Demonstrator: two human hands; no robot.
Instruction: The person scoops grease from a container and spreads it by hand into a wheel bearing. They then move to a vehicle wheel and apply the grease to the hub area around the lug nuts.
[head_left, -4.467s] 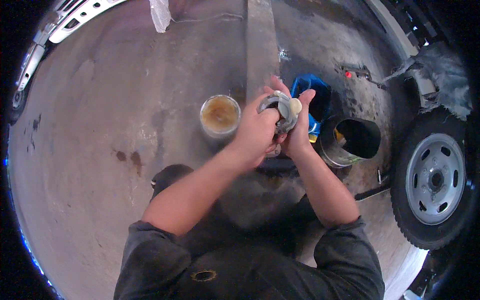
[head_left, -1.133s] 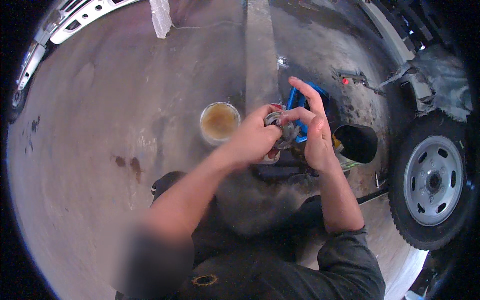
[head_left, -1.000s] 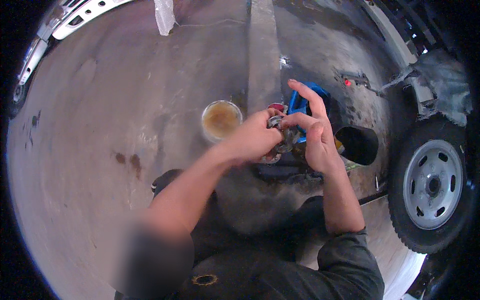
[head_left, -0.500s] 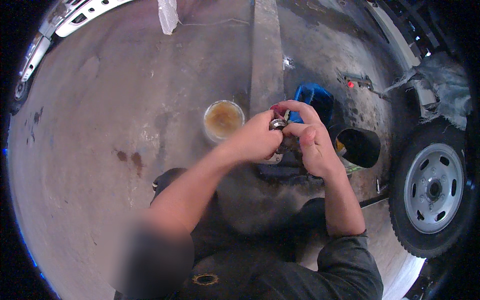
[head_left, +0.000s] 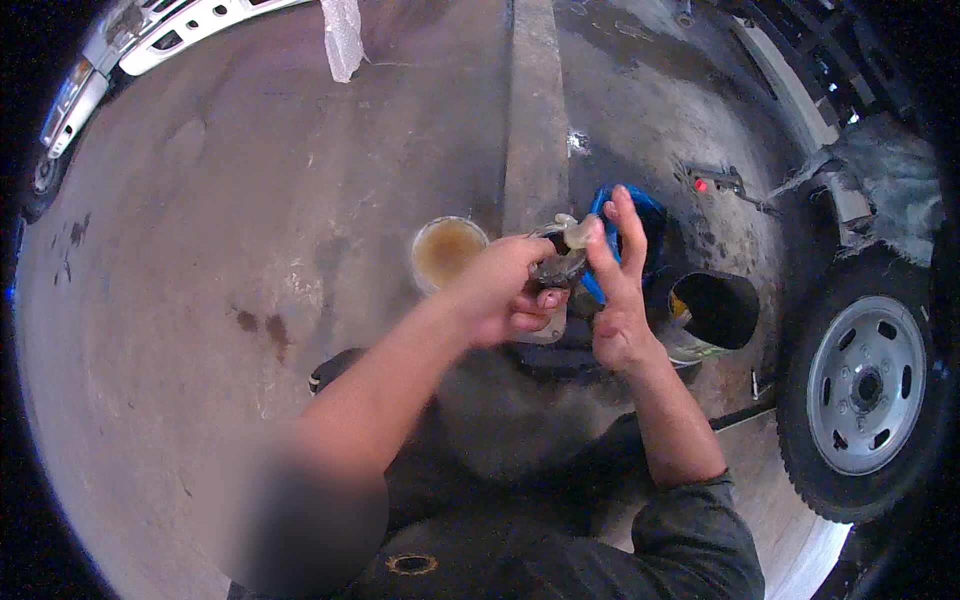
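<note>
One concrete floor [head_left: 200, 340] carries the items, among them a round tub [head_left: 415, 256] of cloudy brown liquid [head_left: 447, 252]. A black-tyred wheel [head_left: 867, 385] stands well apart to the tub's right and nearer the person. A dark-mouthed container [head_left: 692, 345] sits right of the tub, slightly nearer the person. An open blue container [head_left: 601, 201] stands right of the tub, about level with it, partly hidden by the right hand [head_left: 622, 310]. That hand is right of the tub, its grip wide, fingers raised. The left hand [head_left: 500, 290] is just right of the tub on the near side, its grip closed on a grey metal part [head_left: 558, 268], itself right of the tub. A small pale piece [head_left: 579, 235] is at the part's far edge; one right fingertip appears to touch it.
</note>
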